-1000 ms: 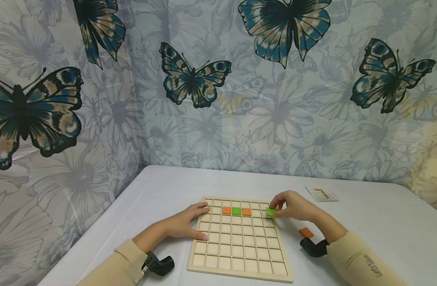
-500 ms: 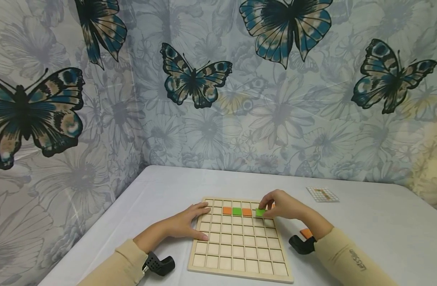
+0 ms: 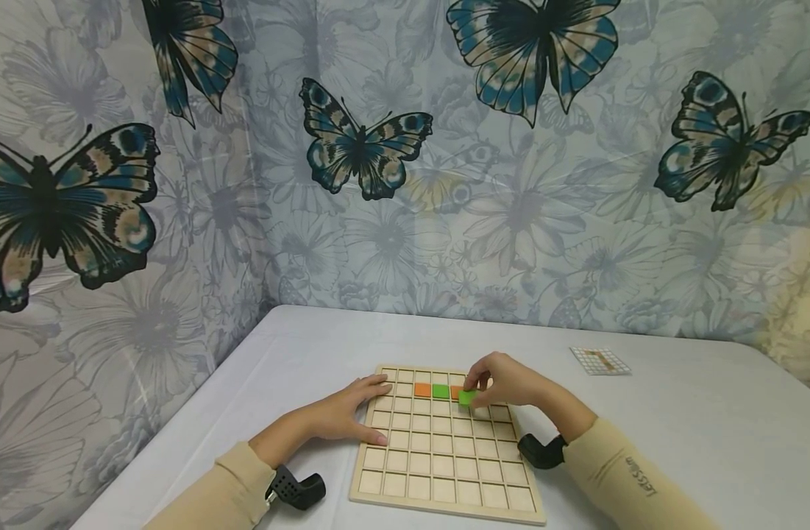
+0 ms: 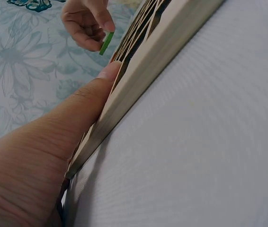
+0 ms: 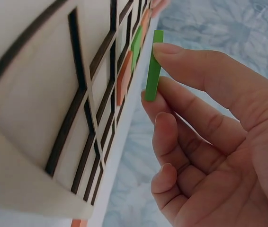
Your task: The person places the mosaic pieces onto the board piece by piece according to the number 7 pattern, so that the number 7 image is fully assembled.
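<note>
Against the left side of a wooden grid board (image 3: pixel 438 467), my left hand (image 3: pixel 343 414) rests with fingers spread; its thumb (image 4: pixel 93 97) lies on the rim in the left wrist view. My right hand (image 3: pixel 513 384) pinches a thin green square tile (image 5: pixel 154 66) by its edges between thumb and fingertips. That tile is held just above the board's second row from the far edge, in front of an orange tile (image 3: pixel 455 391). In the same row sit another green tile (image 3: pixel 441 391) and a second orange tile (image 3: pixel 422 390), side by side in their cells.
A small card (image 3: pixel 599 361) with a printed grid lies at the back right of the white table (image 3: pixel 352 335). An orange piece (image 5: pixel 79 222) shows past the board's edge in the right wrist view. A butterfly-patterned cloth (image 3: pixel 391 250) hangs behind the table.
My right hand has carried the green tile leftward from the board's right edge to beside the orange tile. The loose orange tile is now hidden behind my right arm. My left hand stays put.
</note>
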Motion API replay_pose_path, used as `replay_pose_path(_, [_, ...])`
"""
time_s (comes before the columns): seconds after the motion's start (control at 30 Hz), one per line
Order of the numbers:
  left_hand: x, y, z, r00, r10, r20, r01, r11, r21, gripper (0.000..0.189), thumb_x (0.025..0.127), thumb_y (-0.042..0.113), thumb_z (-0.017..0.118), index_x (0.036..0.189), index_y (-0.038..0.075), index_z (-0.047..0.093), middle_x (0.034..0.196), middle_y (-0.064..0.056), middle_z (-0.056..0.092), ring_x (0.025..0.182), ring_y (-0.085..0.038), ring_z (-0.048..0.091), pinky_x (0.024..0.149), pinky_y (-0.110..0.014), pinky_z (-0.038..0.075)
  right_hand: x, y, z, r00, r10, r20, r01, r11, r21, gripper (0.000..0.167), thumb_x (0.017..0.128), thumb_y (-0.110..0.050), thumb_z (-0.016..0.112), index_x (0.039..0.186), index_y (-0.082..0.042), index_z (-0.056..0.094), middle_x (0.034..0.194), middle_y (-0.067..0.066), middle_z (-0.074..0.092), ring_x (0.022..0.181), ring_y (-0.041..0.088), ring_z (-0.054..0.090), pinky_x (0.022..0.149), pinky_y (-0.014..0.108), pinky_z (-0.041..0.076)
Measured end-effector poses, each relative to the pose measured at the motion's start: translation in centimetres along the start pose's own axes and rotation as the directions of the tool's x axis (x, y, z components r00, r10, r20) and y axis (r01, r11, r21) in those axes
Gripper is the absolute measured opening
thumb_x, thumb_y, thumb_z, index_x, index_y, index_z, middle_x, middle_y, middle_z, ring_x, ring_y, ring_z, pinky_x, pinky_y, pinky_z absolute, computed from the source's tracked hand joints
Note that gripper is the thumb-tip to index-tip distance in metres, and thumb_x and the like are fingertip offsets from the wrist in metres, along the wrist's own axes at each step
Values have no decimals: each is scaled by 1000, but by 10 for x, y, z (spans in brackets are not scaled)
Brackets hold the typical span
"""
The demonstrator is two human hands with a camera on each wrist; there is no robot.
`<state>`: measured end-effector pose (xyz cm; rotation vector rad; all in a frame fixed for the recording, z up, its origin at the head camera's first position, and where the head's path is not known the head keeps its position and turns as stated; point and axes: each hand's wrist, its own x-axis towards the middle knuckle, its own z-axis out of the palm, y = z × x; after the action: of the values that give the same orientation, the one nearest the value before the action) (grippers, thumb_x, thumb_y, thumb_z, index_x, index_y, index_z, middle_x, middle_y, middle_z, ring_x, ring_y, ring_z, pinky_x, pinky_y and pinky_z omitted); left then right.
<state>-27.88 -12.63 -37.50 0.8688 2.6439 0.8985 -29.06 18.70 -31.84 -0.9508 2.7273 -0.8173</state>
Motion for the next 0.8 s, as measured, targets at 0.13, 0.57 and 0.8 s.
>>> replay_pose_path(0.13, [0,0,0,1000,-2,2,2,1000,-3,90,72,50,75,145,17,34,156,-2,17,144,-34,11,112,-58,19,2,-3,3,1000,-2,1,2,1000,0,15,74,-12,77,87,-7,71,87,0,68,73,7,53,63,21,47])
replay_pose_path(0.57, [1,0,0,1000,4,4,-4,1000,-3,90,72,49,75,145,17,34,156,-2,17,144,-35,10,111,-59,18,5,-2,13,1000,4,15,-5,999,38,17,75,-9,76,90,-5,70,90,3,69,72,6,54,61,21,48])
replay_pose_path(0.8, [0,1,-1,1000,8,5,-8,1000,-11,90,72,48,76,145,17,35,156,-2,17,144,-32,12,112,-57,20,4,0,15,999,24,27,-25,999,35,16,75,-11,77,89,-7,70,88,0,67,71,7,54,61,22,47])
